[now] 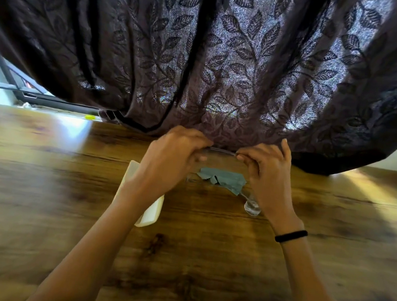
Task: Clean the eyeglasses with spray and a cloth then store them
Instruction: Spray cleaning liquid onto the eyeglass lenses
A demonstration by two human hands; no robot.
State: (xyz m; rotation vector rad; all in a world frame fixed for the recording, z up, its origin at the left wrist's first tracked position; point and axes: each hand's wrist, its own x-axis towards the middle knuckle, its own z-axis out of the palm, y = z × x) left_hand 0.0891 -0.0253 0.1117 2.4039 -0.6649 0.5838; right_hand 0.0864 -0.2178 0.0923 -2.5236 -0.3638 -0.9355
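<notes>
Clearly, the 2 hands are raised together over the far part of the worktop, and both hold the eyeglasses between them. The left hand has its fingers curled around the left end of the frame. The right hand pinches the right end with bent fingers, and a black band sits on its wrist. Only the thin dark top bar of the eyeglasses shows well; the lenses are clear and hard to make out. Below the eyeglasses a crumpled grey-blue cloth lies on the wood. Just beside the cloth, near the right wrist, there is a small clear spray bottle; it is too blurred to read any label on it. A long cream-white case lies on the worktop, partly covered by the left forearm, and I can read no writing on it. The worktop is brown wood with dark grain and knots, and bright patches of light fall on its left and right sides. Behind it hangs a dark purple curtain with a pattern of leaves, and light shines through the fabric. At the left, under the curtain edge, a dark window frame shows, with a small yellow thing near it.
</notes>
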